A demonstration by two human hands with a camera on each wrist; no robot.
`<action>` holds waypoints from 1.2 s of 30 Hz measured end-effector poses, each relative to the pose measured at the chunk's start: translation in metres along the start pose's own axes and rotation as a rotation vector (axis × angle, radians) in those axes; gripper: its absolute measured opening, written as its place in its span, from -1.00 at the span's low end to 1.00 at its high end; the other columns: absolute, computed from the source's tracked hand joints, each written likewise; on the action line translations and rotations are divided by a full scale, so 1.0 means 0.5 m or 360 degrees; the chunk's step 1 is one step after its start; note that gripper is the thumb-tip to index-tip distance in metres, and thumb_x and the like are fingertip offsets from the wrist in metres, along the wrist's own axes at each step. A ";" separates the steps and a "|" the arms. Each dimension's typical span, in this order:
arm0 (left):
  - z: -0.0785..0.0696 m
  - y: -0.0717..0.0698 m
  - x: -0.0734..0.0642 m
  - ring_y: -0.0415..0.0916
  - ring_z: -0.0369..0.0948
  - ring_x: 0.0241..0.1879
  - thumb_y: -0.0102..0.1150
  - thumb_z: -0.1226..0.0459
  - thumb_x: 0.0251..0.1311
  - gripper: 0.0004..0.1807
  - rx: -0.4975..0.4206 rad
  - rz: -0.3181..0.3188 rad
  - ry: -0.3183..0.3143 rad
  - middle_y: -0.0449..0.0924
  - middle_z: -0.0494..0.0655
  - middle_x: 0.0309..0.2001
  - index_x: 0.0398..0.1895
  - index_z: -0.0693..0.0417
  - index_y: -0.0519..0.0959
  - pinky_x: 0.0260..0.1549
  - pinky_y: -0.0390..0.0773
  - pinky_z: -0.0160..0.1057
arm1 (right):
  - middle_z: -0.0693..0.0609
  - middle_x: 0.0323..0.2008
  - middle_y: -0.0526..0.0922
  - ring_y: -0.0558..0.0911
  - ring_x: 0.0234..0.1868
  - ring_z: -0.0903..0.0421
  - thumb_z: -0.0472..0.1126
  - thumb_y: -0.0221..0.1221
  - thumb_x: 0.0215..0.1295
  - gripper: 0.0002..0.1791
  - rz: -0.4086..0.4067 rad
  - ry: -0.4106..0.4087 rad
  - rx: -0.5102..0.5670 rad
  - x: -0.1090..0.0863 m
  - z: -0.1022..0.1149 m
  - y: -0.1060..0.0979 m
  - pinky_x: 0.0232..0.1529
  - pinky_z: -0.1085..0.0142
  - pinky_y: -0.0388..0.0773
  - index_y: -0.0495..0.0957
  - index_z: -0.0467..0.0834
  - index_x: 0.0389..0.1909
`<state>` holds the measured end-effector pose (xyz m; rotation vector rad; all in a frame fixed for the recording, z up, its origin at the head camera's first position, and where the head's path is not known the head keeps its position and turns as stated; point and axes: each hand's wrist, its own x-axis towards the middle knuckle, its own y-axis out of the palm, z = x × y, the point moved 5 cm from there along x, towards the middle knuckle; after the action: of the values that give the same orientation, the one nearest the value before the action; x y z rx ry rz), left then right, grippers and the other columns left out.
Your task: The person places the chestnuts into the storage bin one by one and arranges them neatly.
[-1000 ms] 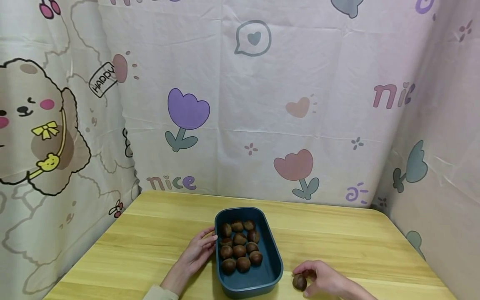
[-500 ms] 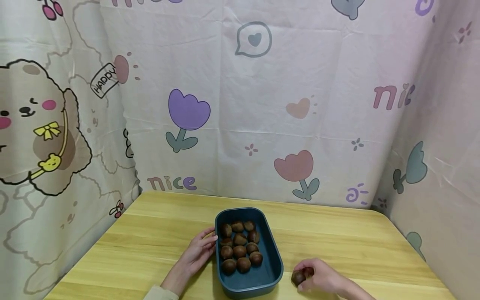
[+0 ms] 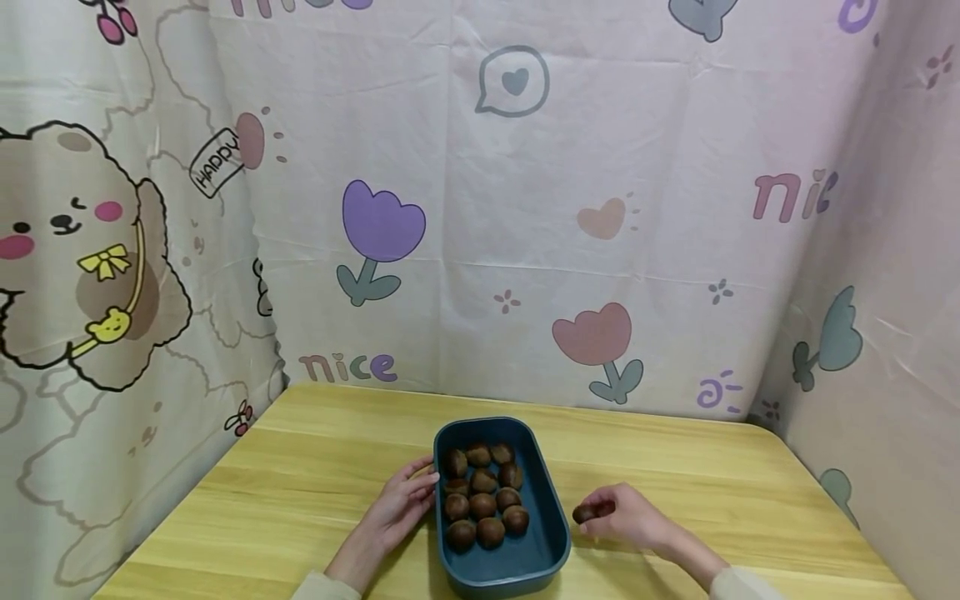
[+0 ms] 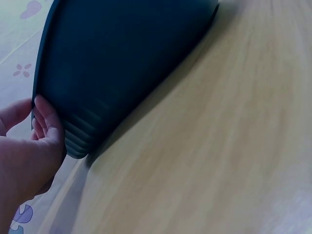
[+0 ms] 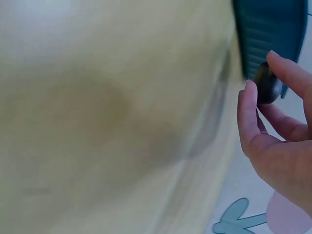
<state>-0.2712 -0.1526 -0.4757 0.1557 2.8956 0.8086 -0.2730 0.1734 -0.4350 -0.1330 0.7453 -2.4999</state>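
Note:
A dark blue rectangular container (image 3: pixel 525 562) stands on the table, with several brown chestnuts (image 3: pixel 483 504) in rows along its left and middle part. My left hand (image 3: pixel 401 508) touches its left wall, fingertips right at the rim; the left wrist view shows the fingers (image 4: pixel 48 117) bent against the ribbed outer side. To the right of the container, my right hand (image 3: pixel 630 517) pinches a chestnut (image 3: pixel 582 514) between thumb and fingers. More brown shows within that grip. In the right wrist view the chestnut (image 5: pixel 267 85) looks dark and glossy, overlapping the container's wall.
Light wood-grain table (image 3: pixel 337 433) extends around the container, with its rear edge against a printed curtain (image 3: pixel 510 208). Inside the container, bare floor (image 3: pixel 517 550) shows at the near end and along the right side.
My right hand has moved away from me, up and slightly left in the head view, carrying the chestnut closer to the container. The left hand keeps its place at the container.

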 end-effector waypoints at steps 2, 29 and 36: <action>0.000 0.000 0.000 0.47 -0.26 -0.18 -0.02 0.46 0.35 -0.62 -0.0002 0.0005 -0.0001 0.49 -0.01 -0.09 0.20 0.30 0.22 -0.10 0.45 -0.30 | -0.01 -0.29 0.65 0.56 -0.30 0.10 -0.28 0.35 0.12 -0.73 -0.0016 -0.0028 -0.0002 0.009 0.015 -0.005 -0.27 0.34 0.52 0.62 -0.32 -0.18; 0.005 -0.003 -0.001 0.48 -0.29 -0.21 -0.06 0.50 0.34 -0.73 -0.0013 0.0005 0.0014 0.48 -0.06 -0.11 0.06 0.18 0.33 -0.11 0.46 -0.31 | 0.01 -0.30 0.61 0.50 -0.28 0.08 -0.39 0.35 0.09 -0.72 0.0109 -0.0101 0.0120 0.064 0.149 0.068 -0.25 0.28 0.52 0.63 -0.31 -0.14; 0.000 -0.001 -0.001 0.48 -0.28 -0.20 -0.04 0.48 0.34 -0.71 -0.0021 0.0023 0.0022 0.49 -0.04 -0.09 0.10 0.21 0.30 -0.11 0.46 -0.31 | 0.04 -0.50 0.62 0.52 -0.47 0.25 -0.56 0.28 0.03 -0.87 0.0076 -0.0310 -0.0276 0.072 0.180 0.095 -0.41 0.39 0.52 0.64 -0.30 -0.45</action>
<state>-0.2704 -0.1529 -0.4760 0.1704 2.9049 0.8343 -0.2610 0.0776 -0.3863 -0.4091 0.8706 -2.3337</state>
